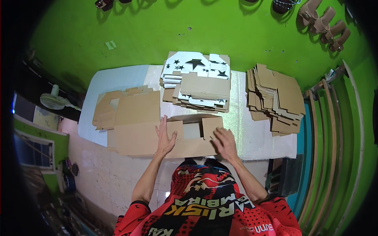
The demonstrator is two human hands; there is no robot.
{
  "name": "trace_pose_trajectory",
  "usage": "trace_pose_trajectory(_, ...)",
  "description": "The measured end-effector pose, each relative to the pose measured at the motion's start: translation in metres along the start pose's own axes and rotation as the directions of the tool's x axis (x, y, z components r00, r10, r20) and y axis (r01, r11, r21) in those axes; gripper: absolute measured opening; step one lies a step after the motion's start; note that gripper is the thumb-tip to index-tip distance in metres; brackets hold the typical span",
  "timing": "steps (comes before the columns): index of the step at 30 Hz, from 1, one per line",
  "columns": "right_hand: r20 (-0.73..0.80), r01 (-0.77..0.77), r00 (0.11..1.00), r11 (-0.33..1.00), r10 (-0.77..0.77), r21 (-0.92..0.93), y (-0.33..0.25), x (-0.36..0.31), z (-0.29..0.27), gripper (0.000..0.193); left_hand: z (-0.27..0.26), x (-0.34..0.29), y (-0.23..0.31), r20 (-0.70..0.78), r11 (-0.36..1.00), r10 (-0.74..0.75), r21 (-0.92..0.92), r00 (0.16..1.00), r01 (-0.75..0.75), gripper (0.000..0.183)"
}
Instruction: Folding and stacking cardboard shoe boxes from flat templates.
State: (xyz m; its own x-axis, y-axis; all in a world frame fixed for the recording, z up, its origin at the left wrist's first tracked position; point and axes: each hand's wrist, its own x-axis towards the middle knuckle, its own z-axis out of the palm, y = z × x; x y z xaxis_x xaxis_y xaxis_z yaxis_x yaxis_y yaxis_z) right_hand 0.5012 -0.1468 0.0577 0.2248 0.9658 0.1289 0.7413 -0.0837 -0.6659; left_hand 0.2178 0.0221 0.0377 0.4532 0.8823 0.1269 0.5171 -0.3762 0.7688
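Apparently worked at folding up a brown cardboard box (182, 148), set at the front edge of the bench (271, 148), about midway along. Looked to be at the step of shaping its ends and walls, not yet at closing it. Had the left hand (166, 137) open, with fingers spread and thumb well out, laid against the box's left part, beside a wide cardboard panel (136, 126); saw nothing clutched in it. Had the right hand (225, 144) half curled over the box's right end, with fingertips bent down to the card; could not tell a pinch on a flap from a mere push. Needed next, most likely, to steady the left side, tuck the right end home and square the corners.

Found the box plain and tan, partly raised, with flaps at left and right and, between them, a squarish opening (192, 129), pale inside with dark shadow at its right. Could not tell whether to count the wide panel as its lid or as a separate sheet.

Saw farther off, toward the bench's left edge, flat cardboard pieces (104, 109); toward the right edge, a rough pile of brown blanks (289, 92); and at the back edge, near the middle, a stack of blanks (204, 83), some white with black stars, before a green wall (138, 39)
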Motion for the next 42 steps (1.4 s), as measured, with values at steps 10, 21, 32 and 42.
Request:
trace_pose_trajectory(10, 0.057, -0.083, 0.995, 0.996, 0.084, -0.016, 0.011, 0.064, -0.003, 0.062, -0.011, -0.039, -0.023, 0.1, 0.986, 0.07, 0.141, 0.992, -0.084, 0.068)
trace_pose_trajectory(21, 0.201, 0.074, 0.98, 0.952, -0.014, -0.295, 0.016, 0.086, 0.02, 0.085, 0.004, -0.043, -0.022, 0.12, 0.951, 0.039, 0.299, 0.992, -0.074, 0.053)
trace_pose_trajectory(32, 0.263, 0.199, 0.958, 0.928, -0.116, -0.316, 0.009, 0.101, 0.034, 0.08, 0.049, -0.064, 0.028, 0.121, 0.908, 0.294, 0.274, 0.948, -0.316, 0.039)
trace_pose_trajectory(42, 0.331, 0.19, 0.94, 0.931, -0.081, -0.312, 0.015, 0.108, 0.043, 0.08, 0.081, -0.073, 0.042, 0.19, 0.943, 0.25, 0.176, 0.949, -0.284, 0.064)
